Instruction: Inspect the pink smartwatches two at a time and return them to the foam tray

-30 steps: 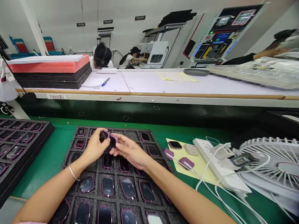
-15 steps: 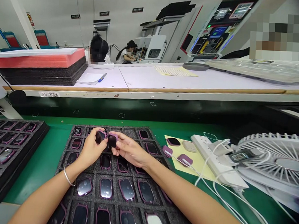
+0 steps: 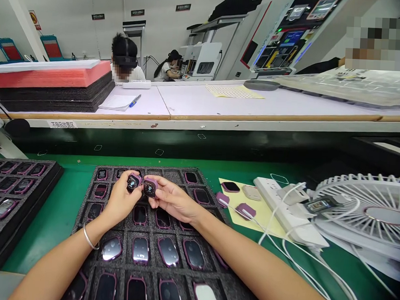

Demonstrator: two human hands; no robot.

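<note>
Left hand [image 3: 120,200] is pinching a lit watch [image 3: 132,183], right hand [image 3: 175,199] a second watch [image 3: 149,188], left of frame centre, seemingly inspecting, next needing steadiness.

The handheld watches [image 3: 149,188] are purple with black screens and tiny pale figures. Tray's [image 3: 151,271] speckled dark grey, bench [image 3: 72,193] bright green, paper [image 3: 263,210] pale yellow, fan [image 3: 384,215] white. Foam stack [image 3: 50,80] goes white, coral, then black, stripe-style lol.
</note>
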